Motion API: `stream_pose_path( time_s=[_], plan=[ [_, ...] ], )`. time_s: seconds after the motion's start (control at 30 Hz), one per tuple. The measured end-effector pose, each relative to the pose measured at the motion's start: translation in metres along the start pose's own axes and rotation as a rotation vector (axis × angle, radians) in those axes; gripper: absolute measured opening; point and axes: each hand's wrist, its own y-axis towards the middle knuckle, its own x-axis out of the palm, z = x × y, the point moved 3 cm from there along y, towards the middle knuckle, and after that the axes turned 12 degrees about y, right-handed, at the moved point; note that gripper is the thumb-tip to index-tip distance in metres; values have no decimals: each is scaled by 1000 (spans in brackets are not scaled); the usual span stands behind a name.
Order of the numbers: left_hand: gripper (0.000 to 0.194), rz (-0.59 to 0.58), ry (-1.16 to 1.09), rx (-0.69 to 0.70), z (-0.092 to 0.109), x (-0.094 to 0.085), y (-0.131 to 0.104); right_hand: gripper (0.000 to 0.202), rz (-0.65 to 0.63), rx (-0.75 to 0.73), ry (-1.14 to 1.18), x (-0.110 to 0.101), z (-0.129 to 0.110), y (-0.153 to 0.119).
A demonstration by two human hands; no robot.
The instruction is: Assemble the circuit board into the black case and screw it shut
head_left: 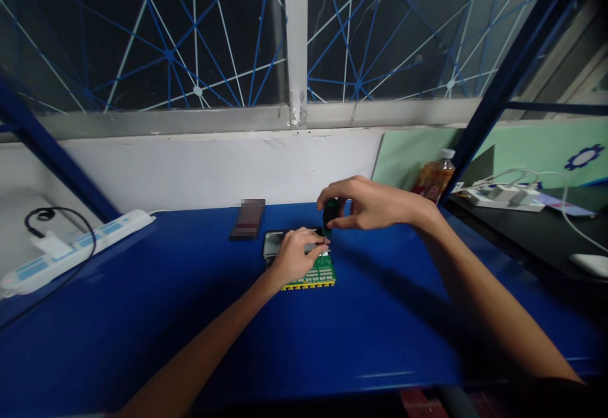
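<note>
Near the middle of the table lies a green circuit board (325, 272) with a yellow toothed front edge. A dark grey case part (272, 244) shows behind and left of it. My left hand (298, 254) lies over the board, thumb and forefinger drawn close together at its right side; whatever they pinch is too small to make out. Above that spot, my right hand (363, 204) grips the dark green handle of what looks like a screwdriver (330, 214), held upright. Its lower end points down beside my left fingertips, and I cannot tell whether it touches the board.
A blurred dark flat object (247, 219) lies behind and left of the board. A white power strip (76, 250) with a black cable runs along the left. At the back right stand a drink bottle (434, 176) and another power strip (506, 195) on a black surface.
</note>
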Motion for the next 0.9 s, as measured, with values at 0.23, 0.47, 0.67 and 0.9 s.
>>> stream_pose_path(
  time_s=[0.23,0.47,0.67,0.9],
  plan=[
    [8,59,-17,8,1,-1,-1,23,25,4,-60,3,0,4],
    [5,86,-50,20,1,1,1,39,43,53,-107,5,1,4],
    [10,51,-11,13,2,2,-1,32,31,3,-45,1,-1,0],
    [12,43,-7,30,4,0,-1,23,11,-1,-58,4,2,3]
  ],
)
